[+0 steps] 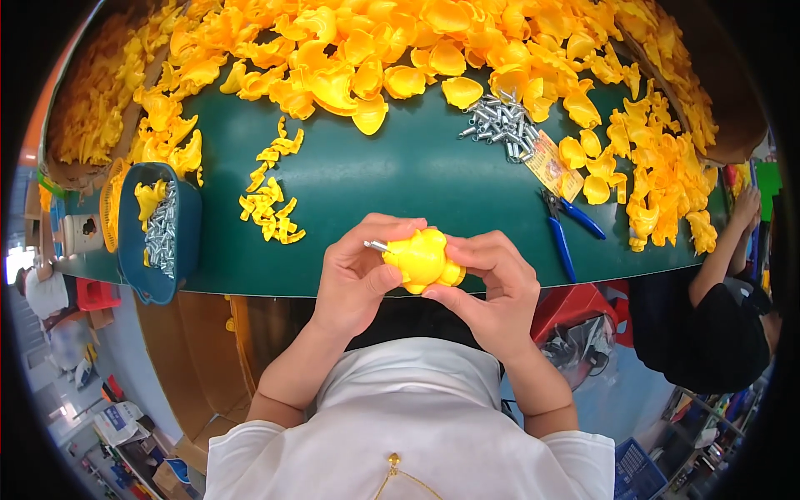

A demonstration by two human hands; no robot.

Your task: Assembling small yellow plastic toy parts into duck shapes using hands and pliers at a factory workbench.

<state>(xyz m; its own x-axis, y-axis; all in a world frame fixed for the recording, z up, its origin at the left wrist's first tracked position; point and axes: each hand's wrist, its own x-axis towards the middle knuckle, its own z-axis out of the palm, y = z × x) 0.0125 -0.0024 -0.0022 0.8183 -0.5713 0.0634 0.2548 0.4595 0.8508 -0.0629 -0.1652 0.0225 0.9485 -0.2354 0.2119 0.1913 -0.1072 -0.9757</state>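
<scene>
Got a green worktop beyond the hands, bluish floor off to their right, cluttered shelving farther right, plus a bright window way out left.

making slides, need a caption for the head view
Left hand and right hand hold a yellow plastic assembly and a metal pin at a green worktable heaped with yellow shells.

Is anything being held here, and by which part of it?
Yes: a yellow plastic piece. The left hand grips its left end, where a silver metal pin sticks out; the right hand pinches its right side between thumb and fingers.
</scene>
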